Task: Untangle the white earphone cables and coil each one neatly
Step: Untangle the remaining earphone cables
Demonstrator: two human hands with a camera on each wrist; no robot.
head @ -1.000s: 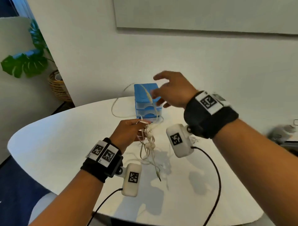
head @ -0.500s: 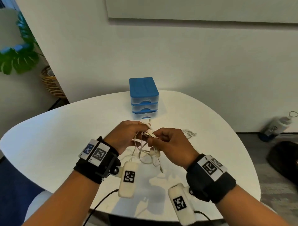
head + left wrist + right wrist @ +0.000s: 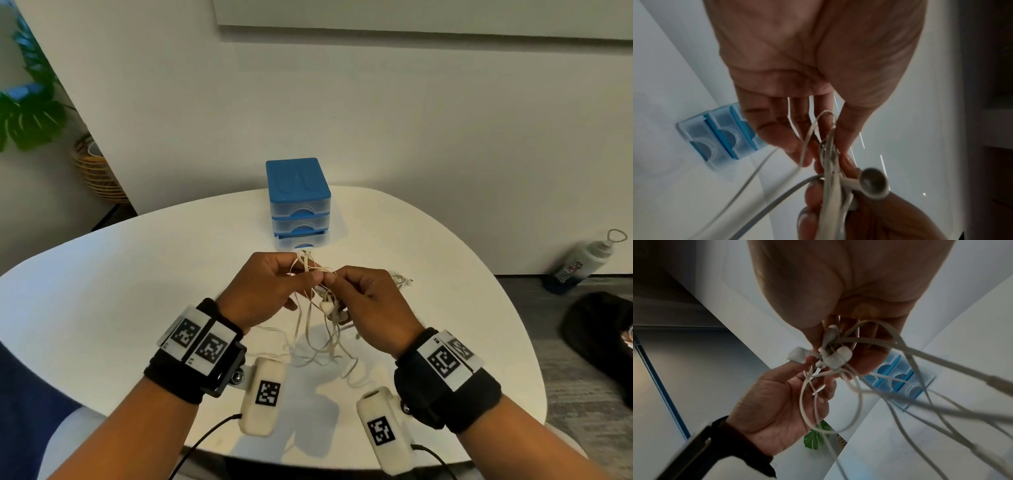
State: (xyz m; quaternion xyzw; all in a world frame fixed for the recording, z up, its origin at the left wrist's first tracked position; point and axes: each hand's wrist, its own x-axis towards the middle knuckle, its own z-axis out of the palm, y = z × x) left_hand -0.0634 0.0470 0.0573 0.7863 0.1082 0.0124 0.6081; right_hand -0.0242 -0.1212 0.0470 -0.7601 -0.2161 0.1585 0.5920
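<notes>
Earphone cables [image 3: 320,308] pinched between left hand [image 3: 270,291]; right hand [image 3: 371,303].

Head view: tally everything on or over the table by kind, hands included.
Hands: 2 (left hand, right hand)
earphone tangle, held by both: 1
separate cable bundle lying on the table: 1
blue drawer unit: 1
Total: 5

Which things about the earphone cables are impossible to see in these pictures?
- How many earphone cables are in the tangle: strands overlap, all views.
- Where the knot crosses: head view, left hand and right hand cover it.
- The cables' ends: right wrist view, blurred, cut by the edge.
</notes>
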